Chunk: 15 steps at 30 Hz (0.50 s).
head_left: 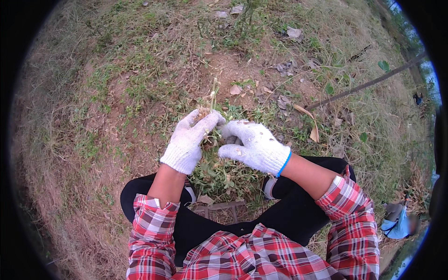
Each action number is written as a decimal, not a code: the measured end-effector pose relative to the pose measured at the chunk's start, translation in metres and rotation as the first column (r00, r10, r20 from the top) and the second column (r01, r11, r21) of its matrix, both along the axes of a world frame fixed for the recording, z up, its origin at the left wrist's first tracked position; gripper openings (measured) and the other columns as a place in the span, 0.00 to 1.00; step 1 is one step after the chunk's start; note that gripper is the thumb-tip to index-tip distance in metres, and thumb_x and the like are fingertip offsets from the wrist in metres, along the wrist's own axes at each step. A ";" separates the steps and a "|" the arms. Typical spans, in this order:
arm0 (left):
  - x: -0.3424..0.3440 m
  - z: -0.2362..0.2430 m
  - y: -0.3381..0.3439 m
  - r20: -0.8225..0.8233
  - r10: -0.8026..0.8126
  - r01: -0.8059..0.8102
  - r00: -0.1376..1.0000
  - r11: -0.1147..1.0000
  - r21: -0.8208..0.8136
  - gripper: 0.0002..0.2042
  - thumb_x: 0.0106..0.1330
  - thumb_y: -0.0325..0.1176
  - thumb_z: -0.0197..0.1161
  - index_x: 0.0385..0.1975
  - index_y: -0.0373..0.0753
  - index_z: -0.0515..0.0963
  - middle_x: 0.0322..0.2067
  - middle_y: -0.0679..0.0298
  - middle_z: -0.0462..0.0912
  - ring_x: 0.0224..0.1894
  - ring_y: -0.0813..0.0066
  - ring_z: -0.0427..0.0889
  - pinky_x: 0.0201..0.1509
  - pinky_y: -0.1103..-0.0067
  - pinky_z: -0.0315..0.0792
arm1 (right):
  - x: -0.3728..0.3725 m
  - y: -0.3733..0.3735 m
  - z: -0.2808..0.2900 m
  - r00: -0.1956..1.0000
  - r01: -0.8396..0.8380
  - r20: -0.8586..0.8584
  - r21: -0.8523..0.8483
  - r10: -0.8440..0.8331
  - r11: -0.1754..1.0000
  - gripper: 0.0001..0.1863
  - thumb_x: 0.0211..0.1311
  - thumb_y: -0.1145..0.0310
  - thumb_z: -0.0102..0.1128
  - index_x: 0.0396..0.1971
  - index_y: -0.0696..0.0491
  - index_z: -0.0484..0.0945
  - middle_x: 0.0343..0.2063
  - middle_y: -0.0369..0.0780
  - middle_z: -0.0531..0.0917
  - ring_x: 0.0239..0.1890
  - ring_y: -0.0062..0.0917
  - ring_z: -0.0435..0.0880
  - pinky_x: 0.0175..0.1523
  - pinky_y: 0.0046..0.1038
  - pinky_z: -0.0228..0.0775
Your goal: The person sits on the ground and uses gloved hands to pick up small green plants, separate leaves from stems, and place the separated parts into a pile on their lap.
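Note:
Both hands wear white knitted gloves and meet low over the ground in front of me. My left hand (189, 140) is closed round a small uprooted plant (213, 95), whose pale stem and brownish dry tuft stick up past the fingers. Close against its fingertips is my right hand (254, 144), back upward, with bits of dirt on the glove and a blue cuff edge. Its fingers curl inward and the thumb reaches toward the left hand; what its fingertips grip, if anything, is hidden. Beneath the hands lies a heap of loose green leaves and stems (210, 179).
My bent legs in black trousers (298, 207) flank the leaf heap. A low metal frame (221, 205) lies between them. A thin stick (364, 86) slants across the right. Dry leaves (294, 32) and grass cover the soil. A person in blue (396, 226) is at the far right.

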<state>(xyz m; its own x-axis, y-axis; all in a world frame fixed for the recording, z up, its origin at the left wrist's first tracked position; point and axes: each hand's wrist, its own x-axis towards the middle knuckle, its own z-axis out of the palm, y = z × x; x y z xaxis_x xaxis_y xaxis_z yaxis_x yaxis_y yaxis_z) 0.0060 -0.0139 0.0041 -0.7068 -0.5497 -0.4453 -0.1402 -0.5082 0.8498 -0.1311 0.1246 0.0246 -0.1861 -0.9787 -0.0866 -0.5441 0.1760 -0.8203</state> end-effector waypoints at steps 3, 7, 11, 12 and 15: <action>0.000 -0.001 0.003 -0.003 -0.024 0.024 1.000 1.000 -0.013 0.09 0.69 0.35 0.63 0.43 0.38 0.79 0.38 0.65 0.84 0.42 0.74 0.81 0.48 0.75 0.76 | -0.001 0.000 -0.009 1.000 0.002 0.012 0.017 -0.002 1.000 0.13 0.55 0.61 0.64 0.35 0.54 0.80 0.31 0.47 0.84 0.39 0.42 0.84 0.46 0.39 0.75; 0.002 0.001 -0.003 0.009 -0.036 0.037 0.999 0.999 -0.039 0.09 0.68 0.34 0.64 0.43 0.38 0.79 0.39 0.65 0.84 0.44 0.74 0.81 0.49 0.74 0.75 | -0.007 -0.002 -0.004 0.996 0.049 0.066 0.064 -0.053 0.997 0.11 0.58 0.65 0.63 0.37 0.56 0.79 0.32 0.44 0.84 0.37 0.34 0.84 0.46 0.34 0.75; 0.005 0.005 -0.006 0.019 -0.052 0.054 0.998 0.988 -0.141 0.10 0.65 0.32 0.66 0.44 0.38 0.79 0.40 0.66 0.84 0.44 0.75 0.80 0.52 0.75 0.74 | -0.011 -0.003 -0.007 0.991 0.093 0.092 0.058 -0.098 0.994 0.11 0.58 0.67 0.60 0.40 0.55 0.79 0.33 0.47 0.84 0.39 0.38 0.84 0.48 0.36 0.75; 0.006 0.004 -0.006 0.025 -0.077 0.080 0.997 0.983 -0.167 0.11 0.64 0.31 0.66 0.44 0.38 0.79 0.40 0.66 0.84 0.44 0.75 0.80 0.52 0.75 0.73 | -0.011 -0.003 -0.008 0.988 0.109 0.103 0.061 -0.115 0.992 0.12 0.57 0.67 0.59 0.40 0.54 0.80 0.33 0.48 0.84 0.40 0.43 0.84 0.49 0.39 0.75; 0.007 0.008 -0.006 0.047 -0.139 0.146 0.989 0.965 -0.220 0.12 0.62 0.30 0.67 0.45 0.37 0.79 0.40 0.67 0.84 0.45 0.77 0.80 0.54 0.77 0.72 | -0.012 -0.005 -0.003 0.977 0.130 0.148 0.153 -0.152 0.980 0.13 0.58 0.67 0.59 0.42 0.55 0.79 0.34 0.49 0.84 0.41 0.44 0.84 0.49 0.39 0.74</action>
<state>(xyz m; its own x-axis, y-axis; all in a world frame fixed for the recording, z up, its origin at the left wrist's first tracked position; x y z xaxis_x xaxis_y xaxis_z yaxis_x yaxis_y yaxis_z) 0.0134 -0.0198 0.0117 -0.7725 -0.5321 -0.3466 -0.2256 -0.2803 0.9330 -0.1429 0.1194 0.0213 -0.2941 -0.9191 -0.2621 -0.3708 0.3625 -0.8550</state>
